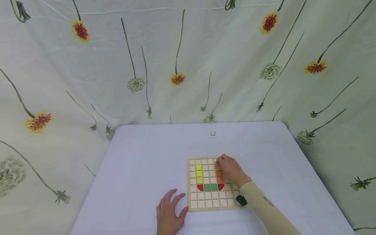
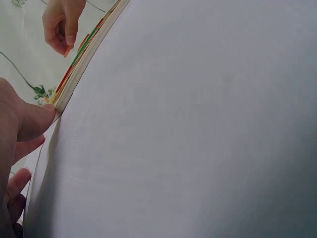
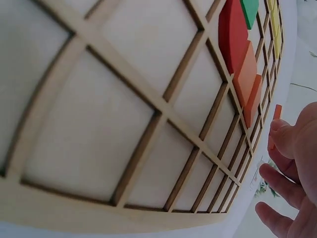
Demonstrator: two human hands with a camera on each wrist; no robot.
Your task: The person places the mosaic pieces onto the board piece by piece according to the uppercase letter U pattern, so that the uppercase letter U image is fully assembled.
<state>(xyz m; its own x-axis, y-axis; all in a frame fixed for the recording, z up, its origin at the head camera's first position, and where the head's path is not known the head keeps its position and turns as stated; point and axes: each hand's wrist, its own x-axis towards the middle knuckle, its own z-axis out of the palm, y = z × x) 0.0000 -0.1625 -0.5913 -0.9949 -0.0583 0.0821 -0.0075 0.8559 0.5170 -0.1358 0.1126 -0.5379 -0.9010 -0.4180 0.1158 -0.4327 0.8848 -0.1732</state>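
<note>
A square wooden grid board (image 1: 208, 195) lies on the table. My right hand (image 1: 232, 169) is over its far right part, pinching an orange tile (image 3: 277, 112) between thumb and fingertips just off the grid. Two orange tiles (image 1: 219, 176) sit in the column below that hand. Three yellow tiles (image 1: 199, 173) form a column at the left; between the columns' near ends runs a row of two green tiles (image 1: 210, 187) with a rounded red tile (image 1: 200, 188) at either end. My left hand (image 1: 170, 212) rests with spread fingers, its thumb touching the board's near left corner.
A white cloth covers the table (image 1: 147, 156). Beyond the board, near the far edge, lies a small card (image 1: 213, 134) with a coloured pattern. A black object (image 1: 241, 200) shows beside the right wrist. Flower-printed fabric (image 1: 235, 49) hangs behind the table.
</note>
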